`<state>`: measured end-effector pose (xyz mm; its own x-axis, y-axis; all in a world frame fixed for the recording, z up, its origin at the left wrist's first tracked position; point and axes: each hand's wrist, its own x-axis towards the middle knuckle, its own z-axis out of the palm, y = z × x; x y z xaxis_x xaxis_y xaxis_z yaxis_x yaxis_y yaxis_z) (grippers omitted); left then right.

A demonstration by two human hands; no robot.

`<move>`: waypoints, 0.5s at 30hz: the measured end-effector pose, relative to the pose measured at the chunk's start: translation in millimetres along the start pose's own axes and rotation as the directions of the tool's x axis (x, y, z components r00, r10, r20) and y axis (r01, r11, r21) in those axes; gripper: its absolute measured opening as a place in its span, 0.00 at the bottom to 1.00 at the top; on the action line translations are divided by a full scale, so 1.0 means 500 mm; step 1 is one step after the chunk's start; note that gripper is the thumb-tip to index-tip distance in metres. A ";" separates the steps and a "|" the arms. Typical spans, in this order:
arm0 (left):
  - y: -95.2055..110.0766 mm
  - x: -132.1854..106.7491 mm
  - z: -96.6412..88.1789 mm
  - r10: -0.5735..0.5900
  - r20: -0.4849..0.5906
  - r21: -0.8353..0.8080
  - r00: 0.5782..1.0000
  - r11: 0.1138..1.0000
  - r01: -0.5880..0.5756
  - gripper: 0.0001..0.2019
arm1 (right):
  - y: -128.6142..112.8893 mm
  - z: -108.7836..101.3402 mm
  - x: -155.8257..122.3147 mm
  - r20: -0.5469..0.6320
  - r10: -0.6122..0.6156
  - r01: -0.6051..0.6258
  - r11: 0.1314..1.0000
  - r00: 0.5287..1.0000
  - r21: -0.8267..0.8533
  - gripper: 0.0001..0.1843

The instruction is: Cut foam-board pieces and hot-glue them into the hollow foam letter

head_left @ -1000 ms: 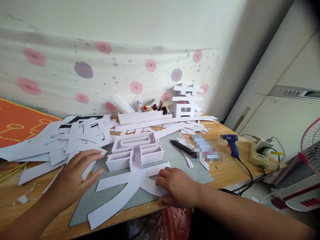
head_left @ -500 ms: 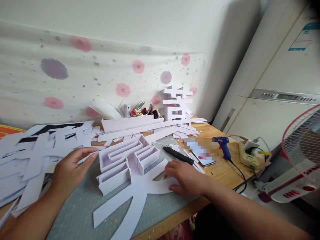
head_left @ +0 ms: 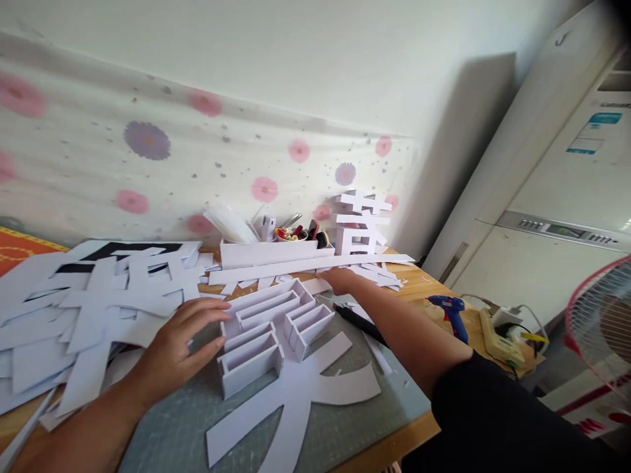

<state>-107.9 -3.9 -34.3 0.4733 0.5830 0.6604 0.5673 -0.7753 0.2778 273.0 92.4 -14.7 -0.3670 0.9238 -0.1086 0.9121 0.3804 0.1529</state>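
A white foam-board character (head_left: 298, 381) lies on the grey-green cutting mat (head_left: 167, 420), its upper part edged with upright walls that form narrow channels. My left hand (head_left: 185, 345) is open at the left side of these walls, thumb and fingers apart, fingertips close to the outer wall; whether they touch it I cannot tell. My right hand (head_left: 338, 279) reaches over the mat to a white strip (head_left: 315, 286) behind the character. Its fingertips are partly hidden, so any grip on the strip is unclear. A black pen-shaped tool (head_left: 362, 323) lies beneath my right forearm.
Cut white sheets (head_left: 44, 348) pile up at the left. A long white strip (head_left: 276, 268) lies before a box (head_left: 266, 253) of tools. Another built character (head_left: 362, 223) stands at the back. At the right are a blue glue gun (head_left: 451, 312), power strip (head_left: 497, 338) and fan (head_left: 604, 322).
My right hand has left the character's lower right arm and reached back to the strip behind it. My left hand is now nearer the walls, fingers more spread. The view has shifted.
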 end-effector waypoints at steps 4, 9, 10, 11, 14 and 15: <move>0.019 0.004 -0.007 -0.022 0.202 -0.055 0.979 0.998 0.033 0.11 | -0.008 -0.026 -0.011 -0.046 0.074 -0.076 0.996 0.996 -0.048 0.23; 0.015 -0.001 -0.004 -0.057 0.329 -0.154 0.943 0.982 0.113 0.16 | 0.016 -0.099 -0.108 -0.254 0.272 -0.286 0.958 0.928 -0.018 0.36; 0.012 -0.002 -0.004 -0.069 0.341 -0.160 0.937 0.978 0.131 0.18 | 0.015 -0.108 -0.139 -0.284 0.300 -0.314 0.949 0.910 -0.003 0.36; 0.010 -0.002 -0.005 -0.083 0.352 -0.164 0.932 0.975 0.148 0.18 | 0.010 -0.112 -0.172 -0.303 0.321 -0.332 0.943 0.898 0.013 0.36; 0.005 0.000 -0.012 -0.109 0.389 -0.161 0.915 0.970 0.184 0.20 | -0.021 -0.098 -0.272 -0.363 0.326 -0.298 0.945 0.873 0.131 0.38; 0.004 0.002 -0.015 -0.108 0.408 -0.154 0.906 0.971 0.184 0.20 | -0.034 -0.086 -0.301 -0.386 0.309 -0.254 0.949 0.869 0.187 0.38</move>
<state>-111.4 -6.6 -27.7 0.6433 0.7111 0.2837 0.5344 -0.6824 0.4987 304.9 -51.2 41.4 -0.1074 0.9370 0.3325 0.9930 0.1179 -0.0114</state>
